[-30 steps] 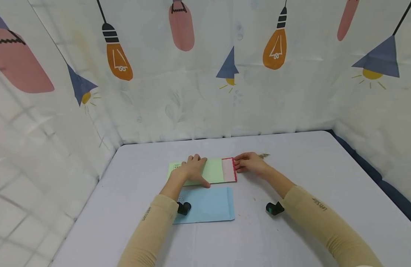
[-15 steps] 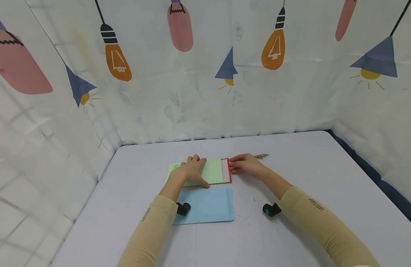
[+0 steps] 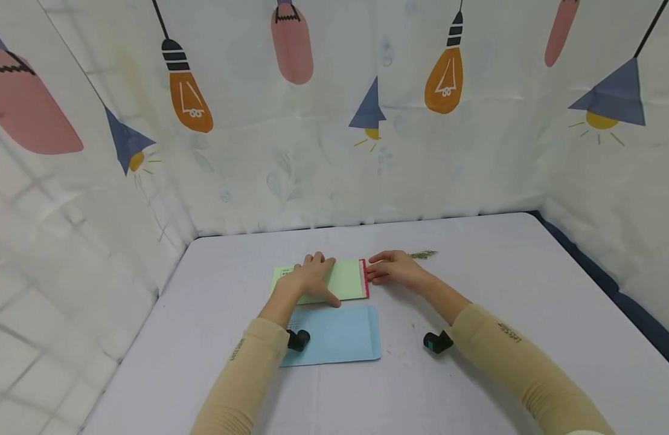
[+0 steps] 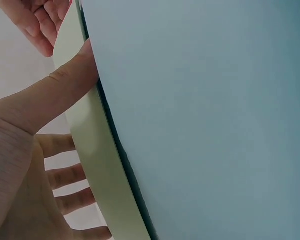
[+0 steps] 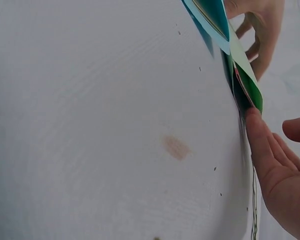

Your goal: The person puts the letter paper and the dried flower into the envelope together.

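Note:
A pale green envelope [image 3: 348, 279] lies on the table with its mouth toward the right. My left hand [image 3: 313, 279] spans it, thumb at the near edge and fingers at the far edge, gripping it across its width. A red-edged card [image 3: 365, 278] shows as a narrow strip at the envelope's mouth; the remainder is hidden inside. My right hand [image 3: 395, 269] touches the card's outer end with extended fingertips, thumb held apart. In the right wrist view, the mouth of the green envelope [image 5: 252, 90] gapes, the right fingertips right at it.
A light blue envelope [image 3: 340, 338] lies just in front of the green one, partly under the left wrist camera [image 3: 299, 340]. Behind the right hand is a sprig-like dried bundle [image 3: 423, 254]. The white table [image 3: 476, 266] meets a patterned curtain [image 3: 323, 181] at its back.
The right hand has moved left, and the red-edged card has slid deeper into the green envelope, from a wide band to a thin strip. The left hand stays in place.

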Demonstrator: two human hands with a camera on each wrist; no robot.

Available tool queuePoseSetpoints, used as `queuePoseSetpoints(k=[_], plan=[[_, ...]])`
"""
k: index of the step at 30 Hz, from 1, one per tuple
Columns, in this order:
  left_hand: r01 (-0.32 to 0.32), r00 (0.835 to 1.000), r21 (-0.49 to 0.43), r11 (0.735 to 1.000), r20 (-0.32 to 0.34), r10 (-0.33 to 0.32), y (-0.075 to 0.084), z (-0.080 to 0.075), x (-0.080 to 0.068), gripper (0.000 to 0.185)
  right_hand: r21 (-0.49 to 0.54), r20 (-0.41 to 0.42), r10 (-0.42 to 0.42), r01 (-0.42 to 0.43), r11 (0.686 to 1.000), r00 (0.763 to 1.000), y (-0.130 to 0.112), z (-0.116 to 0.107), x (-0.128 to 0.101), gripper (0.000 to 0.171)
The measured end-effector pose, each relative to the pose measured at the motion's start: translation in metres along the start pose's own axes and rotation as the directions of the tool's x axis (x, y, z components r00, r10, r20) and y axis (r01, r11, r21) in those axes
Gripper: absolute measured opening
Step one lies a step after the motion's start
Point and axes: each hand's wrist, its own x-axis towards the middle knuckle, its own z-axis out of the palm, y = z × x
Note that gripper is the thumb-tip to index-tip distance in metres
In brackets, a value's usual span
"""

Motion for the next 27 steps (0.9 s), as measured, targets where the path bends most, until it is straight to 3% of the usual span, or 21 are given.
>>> queuePoseSetpoints(k=[20,27], plan=[[-0.014,1.0,-0.002,1.0,0.015,0.014,0.0,-0.003,0.0,0.112,0.012,0.065,-0.003,0.002,1.0,0.998,-0.002,0.008,0.003,0.043],[-0.036,0.999,-0.017,0.999,0.01,0.036,-0.001,-0.003,-0.001,0.111,-0.056,0.073,-0.015,0.019,0.998,0.997,0.0,-0.004,-0.002,0.045]])
